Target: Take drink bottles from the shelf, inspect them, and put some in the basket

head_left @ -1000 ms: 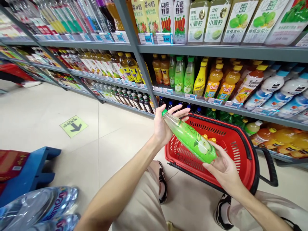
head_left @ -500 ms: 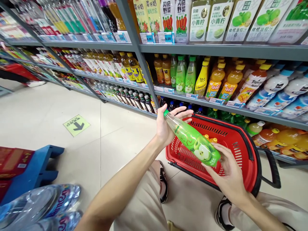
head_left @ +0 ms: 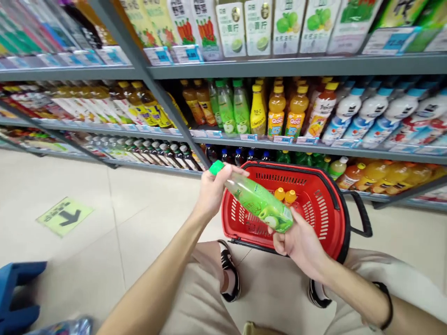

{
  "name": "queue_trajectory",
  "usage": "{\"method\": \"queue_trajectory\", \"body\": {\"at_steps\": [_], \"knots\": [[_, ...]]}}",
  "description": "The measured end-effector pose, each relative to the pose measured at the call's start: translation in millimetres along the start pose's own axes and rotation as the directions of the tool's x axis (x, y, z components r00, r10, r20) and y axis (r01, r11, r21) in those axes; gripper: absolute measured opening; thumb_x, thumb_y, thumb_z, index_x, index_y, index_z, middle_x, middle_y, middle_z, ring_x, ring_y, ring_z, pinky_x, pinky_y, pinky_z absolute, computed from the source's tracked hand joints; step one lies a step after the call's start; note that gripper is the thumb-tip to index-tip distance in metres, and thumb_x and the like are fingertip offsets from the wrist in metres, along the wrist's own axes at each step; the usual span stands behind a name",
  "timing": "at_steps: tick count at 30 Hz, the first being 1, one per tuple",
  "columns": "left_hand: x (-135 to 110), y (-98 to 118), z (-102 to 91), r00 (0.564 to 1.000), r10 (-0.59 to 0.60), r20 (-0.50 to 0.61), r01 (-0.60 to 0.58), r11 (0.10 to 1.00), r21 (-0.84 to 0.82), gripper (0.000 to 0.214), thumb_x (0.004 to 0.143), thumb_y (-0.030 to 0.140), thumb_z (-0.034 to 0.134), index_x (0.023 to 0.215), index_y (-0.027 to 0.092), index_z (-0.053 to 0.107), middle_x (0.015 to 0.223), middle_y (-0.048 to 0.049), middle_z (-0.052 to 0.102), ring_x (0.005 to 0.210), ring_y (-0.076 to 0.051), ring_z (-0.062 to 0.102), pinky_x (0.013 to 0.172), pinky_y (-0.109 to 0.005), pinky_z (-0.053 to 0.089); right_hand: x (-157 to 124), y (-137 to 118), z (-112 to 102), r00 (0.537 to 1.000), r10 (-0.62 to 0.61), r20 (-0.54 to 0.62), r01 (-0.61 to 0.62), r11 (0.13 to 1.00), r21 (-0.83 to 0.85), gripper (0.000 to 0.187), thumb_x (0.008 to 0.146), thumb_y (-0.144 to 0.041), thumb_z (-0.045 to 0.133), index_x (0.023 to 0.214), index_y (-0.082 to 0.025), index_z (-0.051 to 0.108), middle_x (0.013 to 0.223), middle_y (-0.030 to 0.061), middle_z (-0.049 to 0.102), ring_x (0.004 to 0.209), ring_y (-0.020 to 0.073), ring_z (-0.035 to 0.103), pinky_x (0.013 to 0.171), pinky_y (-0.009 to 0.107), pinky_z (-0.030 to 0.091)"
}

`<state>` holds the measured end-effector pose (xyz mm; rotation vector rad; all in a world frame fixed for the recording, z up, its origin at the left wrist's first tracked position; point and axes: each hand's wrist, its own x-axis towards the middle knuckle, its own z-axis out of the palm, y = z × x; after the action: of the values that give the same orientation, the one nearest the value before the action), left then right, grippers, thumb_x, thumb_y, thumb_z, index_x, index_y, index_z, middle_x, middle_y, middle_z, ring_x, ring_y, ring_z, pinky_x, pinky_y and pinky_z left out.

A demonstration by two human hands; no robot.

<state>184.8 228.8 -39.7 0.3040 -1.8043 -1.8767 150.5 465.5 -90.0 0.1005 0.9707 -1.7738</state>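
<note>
Both hands hold a green apple-drink bottle [head_left: 257, 201] with a green cap, tilted with its cap up to the left. My left hand [head_left: 213, 190] grips its neck end. My right hand [head_left: 300, 242] cups its base. The bottle hangs over the near rim of a red shopping basket [head_left: 326, 218] that stands on the floor. Two orange-capped bottles [head_left: 284, 195] lie inside the basket.
Grey shelves [head_left: 300, 66] of drink bottles run across the back, with matching green bottles [head_left: 232, 109] on the middle shelf. My knees and black shoes [head_left: 229, 274] are below. A blue pallet corner [head_left: 16, 291] is at lower left, a green floor arrow sticker [head_left: 64, 216] beyond it.
The view swung left and back a little. Both hands kept the bottle and brought it slightly lower over the basket's near side. My left fingers have closed around the neck.
</note>
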Motion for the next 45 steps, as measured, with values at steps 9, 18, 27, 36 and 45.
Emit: {"method": "queue_trajectory", "body": {"at_steps": [9, 18, 27, 36, 45], "knots": [[-1.6, -21.3, 14.6, 0.972, 0.171, 0.162, -0.236, 0.708, 0.666, 0.054, 0.086, 0.055, 0.069, 0.051, 0.018, 0.049, 0.049, 0.0024, 0.041, 0.050, -0.010, 0.034, 0.050, -0.025, 0.029, 22.0, 16.2, -25.2, 0.967, 0.183, -0.176, -0.252, 0.774, -0.581, 0.048, 0.108, -0.031, 0.008, 0.104, -0.012, 0.052, 0.076, 0.0118, 0.073, 0.040, 0.0110, 0.051, 0.045, 0.022, 0.041], [4.4, -73.7, 64.9, 0.869, -0.178, 0.461, -0.406, 0.277, 0.871, 0.052, 0.094, 0.061, 0.051, 0.064, 0.019, 0.054, 0.059, -0.0020, 0.057, 0.055, -0.014, 0.047, 0.061, -0.027, 0.035, 7.6, 32.8, -51.8, 0.987, 0.117, 0.111, 0.117, -0.043, -0.992, 0.003, 0.080, -0.013, 0.067, 0.076, -0.013, 0.067, 0.094, 0.0204, 0.079, 0.094, 0.0364, 0.075, 0.092, 0.052, 0.057], [19.2, -190.8, 153.0, 0.609, -0.635, 0.475, -0.609, 0.010, 0.793, 0.040, 0.093, 0.050, 0.069, 0.086, 0.011, 0.073, 0.099, -0.0187, 0.076, 0.099, -0.030, 0.073, 0.088, -0.039, 0.052, 11.6, 52.5, -47.9, 0.960, 0.279, 0.020, 0.176, -0.547, -0.819, 0.021, 0.076, -0.002, 0.067, 0.092, -0.009, 0.078, 0.102, 0.0212, 0.079, 0.088, 0.0410, 0.076, 0.075, 0.057, 0.062], [18.9, -230.9, 220.4, 0.583, -0.662, 0.471, -0.538, 0.120, 0.835, 0.029, 0.097, 0.040, 0.070, 0.099, 0.012, 0.071, 0.105, -0.0098, 0.073, 0.104, -0.023, 0.070, 0.099, -0.046, 0.054, 7.1, 52.0, -49.7, 0.957, 0.273, -0.096, 0.083, -0.577, -0.813, 0.039, 0.067, -0.005, 0.078, 0.105, -0.010, 0.082, 0.104, 0.0246, 0.078, 0.089, 0.0470, 0.074, 0.074, 0.063, 0.059], [16.5, -205.5, 279.3, 0.608, -0.527, 0.594, -0.394, 0.448, 0.802, 0.029, 0.098, 0.043, 0.067, 0.094, 0.015, 0.069, 0.100, -0.0067, 0.072, 0.101, -0.022, 0.069, 0.096, -0.041, 0.054, 6.2, 59.5, -59.5, 0.978, 0.186, -0.093, 0.033, -0.580, -0.814, 0.036, 0.062, -0.015, 0.090, 0.097, -0.012, 0.082, 0.102, 0.0225, 0.078, 0.088, 0.0468, 0.074, 0.073, 0.064, 0.060]]}}
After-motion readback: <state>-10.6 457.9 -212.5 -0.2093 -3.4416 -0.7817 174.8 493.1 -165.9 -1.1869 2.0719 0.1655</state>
